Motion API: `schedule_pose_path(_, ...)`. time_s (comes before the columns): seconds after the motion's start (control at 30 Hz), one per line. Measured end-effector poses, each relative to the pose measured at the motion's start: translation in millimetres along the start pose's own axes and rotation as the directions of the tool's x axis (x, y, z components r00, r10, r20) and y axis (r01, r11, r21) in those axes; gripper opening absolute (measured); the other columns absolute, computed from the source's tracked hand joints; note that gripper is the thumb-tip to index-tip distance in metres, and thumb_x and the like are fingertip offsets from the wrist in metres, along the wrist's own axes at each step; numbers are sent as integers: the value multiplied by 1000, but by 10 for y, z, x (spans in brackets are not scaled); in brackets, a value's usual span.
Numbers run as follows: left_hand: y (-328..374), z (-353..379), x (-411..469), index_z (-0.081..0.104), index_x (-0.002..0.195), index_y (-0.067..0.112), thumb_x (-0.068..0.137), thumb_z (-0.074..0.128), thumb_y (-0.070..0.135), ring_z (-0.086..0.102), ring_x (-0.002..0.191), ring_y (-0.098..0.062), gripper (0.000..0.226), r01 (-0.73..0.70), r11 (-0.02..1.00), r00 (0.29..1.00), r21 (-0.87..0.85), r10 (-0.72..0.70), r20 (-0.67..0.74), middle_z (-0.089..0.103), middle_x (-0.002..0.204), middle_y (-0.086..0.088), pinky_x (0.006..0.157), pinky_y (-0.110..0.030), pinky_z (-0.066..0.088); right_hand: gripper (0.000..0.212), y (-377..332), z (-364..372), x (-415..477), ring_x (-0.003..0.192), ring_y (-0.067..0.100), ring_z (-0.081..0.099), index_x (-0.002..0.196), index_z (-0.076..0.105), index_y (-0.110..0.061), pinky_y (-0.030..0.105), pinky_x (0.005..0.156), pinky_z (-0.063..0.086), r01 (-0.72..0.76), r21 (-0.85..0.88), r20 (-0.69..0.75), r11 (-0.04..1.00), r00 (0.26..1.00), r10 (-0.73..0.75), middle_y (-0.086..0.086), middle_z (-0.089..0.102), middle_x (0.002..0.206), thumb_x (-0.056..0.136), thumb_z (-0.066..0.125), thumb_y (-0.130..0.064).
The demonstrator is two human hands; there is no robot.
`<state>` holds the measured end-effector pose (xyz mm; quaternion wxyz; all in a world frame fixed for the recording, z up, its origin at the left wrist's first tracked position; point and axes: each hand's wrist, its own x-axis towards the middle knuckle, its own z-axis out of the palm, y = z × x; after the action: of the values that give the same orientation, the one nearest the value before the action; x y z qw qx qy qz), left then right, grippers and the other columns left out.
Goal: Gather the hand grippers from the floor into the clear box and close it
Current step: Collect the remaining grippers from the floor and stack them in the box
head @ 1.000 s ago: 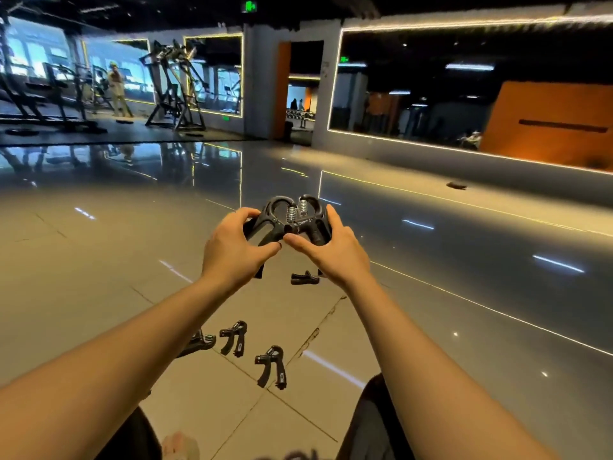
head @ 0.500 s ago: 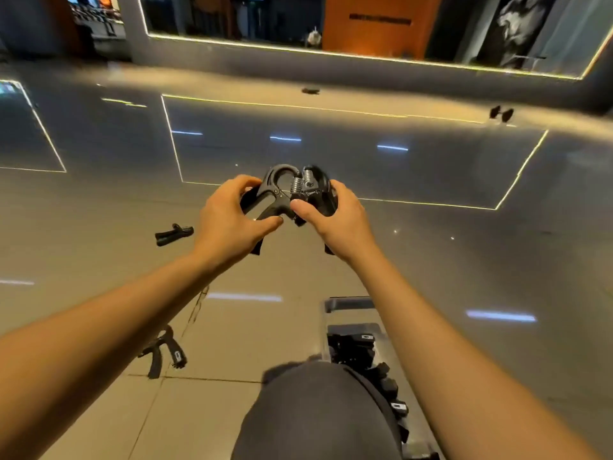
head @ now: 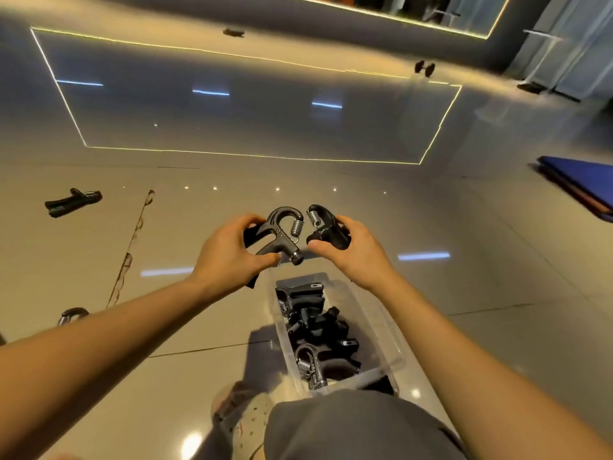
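— See that stray hand gripper (head: 73, 202) lying flat on the floor (head: 464, 260), well left of the clear box (head: 365, 303) and further out? Another one (head: 71, 315) peeks from behind the left forearm, nearer the box's level.

— Got them. And what's in the hands?

— One each, held just above the far end of the box. The left hand (head: 229, 257) is curled round the handles of an open-looped gripper (head: 278, 234), thumb under, fingers over, spring end pointing up. The right hand (head: 351, 254) is clamped round a second gripper (head: 326, 227), thumb tucked beneath.

— Will they be awkward to handle?

— I'd say not. Hard plastic with a steel spring: stiff, probably light, nothing fragile. The handles are the sensible hold; the spring could pinch.

— Is there room in the box?

— It's open, with a pile of black grippers (head: 315, 330) already inside, tangled. The new ones may hook on those loops rather than settle flat, which could matter when the lid goes on. I can't see a lid anywhere.
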<state>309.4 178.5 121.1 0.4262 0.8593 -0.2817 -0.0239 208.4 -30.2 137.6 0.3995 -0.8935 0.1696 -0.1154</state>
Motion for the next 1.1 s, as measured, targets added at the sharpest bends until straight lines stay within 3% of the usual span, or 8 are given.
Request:
schedule_pose_path(0.13, -162, 192, -110, 58, 130, 21, 75, 88, 32, 62, 110, -17, 64, 106, 993, 994, -43, -106, 16, 65, 123, 1, 87, -28, 47, 59, 297, -55, -191, 110, 9, 58, 124, 58, -38, 39, 97, 51, -38, -43, 45, 998, 998, 40, -12, 61, 119, 75, 72, -67)
schedule_pose_path(0.23, -344, 345, -153, 61, 122, 25, 72, 89, 38, 63, 103, -16, 59, 146, 988, 989, -55, -146, -12, 66, 113, 6, 85, -32, 52, 58, 614, 8, -315, 108, 1, 56, 125, 55, -41, 34, 95, 51, -48, -80, 128, 996, 990, 58, -17, 58, 118, 74, 77, -61)
schedule_pose_path(0.4, -655, 578, -156, 61, 121, 26, 71, 90, 39, 64, 102, -14, 58, 232, 960, 971, -159, -238, -20, 66, 111, 8, 88, -37, 55, 85, 1079, 242, -414, 121, 5, 52, 143, 43, -39, 33, 104, 47, -2, -150, 295, 989, 954, 47, -16, 52, 136, 71, 81, -62)
schedule_pose_path(0.53, -800, 668, -132, 62, 122, 27, 72, 90, 38, 64, 99, -5, 58, 244, 941, 970, -235, -240, 45, 67, 108, 12, 84, -25, 51, 99, 1364, 475, -385, 129, 2, 43, 153, 32, -35, 28, 110, 40, 54, -216, 447, 975, 893, 49, -16, 43, 147, 71, 81, -63)
schedule_pose_path(0.6, -833, 669, -126, 63, 120, 27, 71, 91, 36, 65, 97, -5, 57, 265, 928, 964, -261, -256, 66, 68, 106, 12, 82, -23, 50, 106, 1478, 573, -379, 136, 5, 39, 156, 26, -34, 33, 114, 38, 86, -264, 524, 961, 849, 68, -15, 38, 153, 70, 79, -66)
schedule_pose_path(0.73, -882, 680, -116, 65, 118, 27, 71, 92, 30, 69, 92, -11, 54, 313, 894, 949, -321, -303, 81, 70, 103, 5, 70, -20, 54, 106, 1603, 756, -348, 129, 11, 43, 155, 29, -30, 38, 110, 42, 191, -315, 654, 930, 754, 67, -11, 44, 142, 68, 81, -62)
schedule_pose_path(0.87, -866, 736, -92, 65, 117, 22, 74, 90, 21, 71, 79, -12, 49, 328, 872, 945, -364, -311, 106, 69, 103, -5, 52, -15, 53, 108, 1706, 864, -325, 125, 16, 44, 155, 29, -25, 41, 108, 41, 269, -351, 693, 897, 719, 56, -6, 48, 135, 68, 81, -62)
schedule_pose_path(1.1, -834, 861, -42, 66, 115, 24, 73, 90, 24, 69, 89, -13, 48, 308, 884, 950, -351, -266, 164, 70, 102, 2, 61, -12, 54, 107, 1837, 942, -382, 123, 19, 42, 155, 28, -27, 44, 107, 38, 359, -407, 706, 840, 707, 40, -5, 47, 138, 68, 81, -62)
